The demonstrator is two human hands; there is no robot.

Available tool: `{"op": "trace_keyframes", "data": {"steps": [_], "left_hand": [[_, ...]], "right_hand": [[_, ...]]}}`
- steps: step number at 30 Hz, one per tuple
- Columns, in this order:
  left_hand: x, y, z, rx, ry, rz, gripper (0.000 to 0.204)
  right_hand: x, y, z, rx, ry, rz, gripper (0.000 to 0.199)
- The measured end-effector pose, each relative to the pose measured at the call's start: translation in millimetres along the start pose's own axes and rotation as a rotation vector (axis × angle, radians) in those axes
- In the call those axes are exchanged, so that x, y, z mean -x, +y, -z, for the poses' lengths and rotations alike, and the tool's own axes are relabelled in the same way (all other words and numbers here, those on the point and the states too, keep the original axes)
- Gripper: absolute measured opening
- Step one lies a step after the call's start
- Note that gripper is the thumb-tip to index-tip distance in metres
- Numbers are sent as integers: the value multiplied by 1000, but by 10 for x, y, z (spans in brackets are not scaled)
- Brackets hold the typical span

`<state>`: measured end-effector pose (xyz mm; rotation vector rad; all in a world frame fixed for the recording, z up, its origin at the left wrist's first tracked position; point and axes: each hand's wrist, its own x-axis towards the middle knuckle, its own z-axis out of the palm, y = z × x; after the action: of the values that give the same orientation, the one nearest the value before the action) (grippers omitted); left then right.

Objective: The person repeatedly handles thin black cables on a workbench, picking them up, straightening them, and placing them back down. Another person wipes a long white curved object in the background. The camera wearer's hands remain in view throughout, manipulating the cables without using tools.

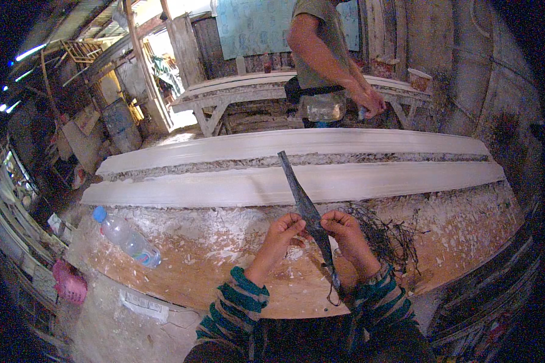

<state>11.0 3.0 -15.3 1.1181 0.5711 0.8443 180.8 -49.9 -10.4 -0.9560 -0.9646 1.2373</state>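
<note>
A long, dark grey strip (307, 207) is stretched at a slant between my hands, widest in the middle and tapering toward both ends. Its material is hard to make out; a thin cord-like end hangs at the bottom. My left hand (280, 241) pinches its left edge between thumb and fingers. On the opposite edge, my right hand (350, 239) grips it the same way. A tangled heap of thin black strands (399, 242) lies on the table just right of my right hand. Beyond the strip's upper part run two long white mouldings (212, 186), side by side.
The wooden table (194, 275) is spattered with white flakes. On its left lies a clear plastic bottle (129, 241) with a blue cap. A pink basket (71, 283) sits lower left. Another person (327, 54) stands between this table and a second bench (236, 88).
</note>
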Motion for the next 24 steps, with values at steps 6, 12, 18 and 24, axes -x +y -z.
{"op": "trace_keyframes", "data": {"steps": [6,12,18,24], "left_hand": [[26,18,-56,-7,52,-4,17],[19,-13,-136,-72,-53,-147,14],[78,50,-140,-157,74,-80,13],[42,75,-100,-92,116,-70,13]], "right_hand": [[36,-37,-50,176,36,110,9],[24,6,-56,277,48,191,11],[44,-45,-72,202,23,122,12],[65,-111,-102,224,-55,26,17]]}}
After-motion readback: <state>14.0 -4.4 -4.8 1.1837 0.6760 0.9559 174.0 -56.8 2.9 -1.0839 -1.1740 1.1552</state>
